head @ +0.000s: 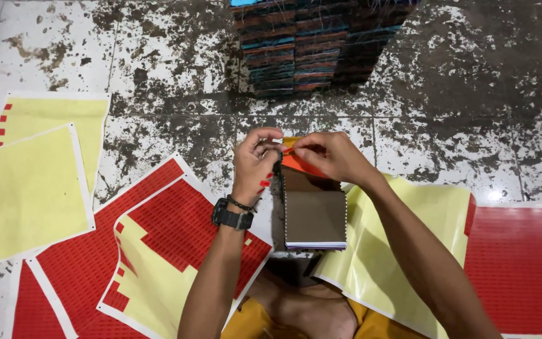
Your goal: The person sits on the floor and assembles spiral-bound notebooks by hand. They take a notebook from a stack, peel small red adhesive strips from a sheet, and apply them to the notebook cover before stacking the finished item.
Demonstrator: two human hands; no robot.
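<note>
A small book block with a brown cover [315, 216] stands on my lap, its stitched spine turned to the left. My left hand [255, 164], with a black watch and band on the wrist, pinches the top of the dark spine edge. My right hand [329, 156] pinches a small orange-red sticker [301, 166] at the block's top corner. Small red stickers cling to my left hand's fingers.
Red sticker sheets [89, 263], partly peeled to yellow backing, lie on the stained tiled floor at left. Yellow backing sheets [23, 188] lie further left. Another yellow sheet [409, 251] and a red sheet [522, 270] are at right. A tall stack of dark bound blocks [312, 44] stands ahead.
</note>
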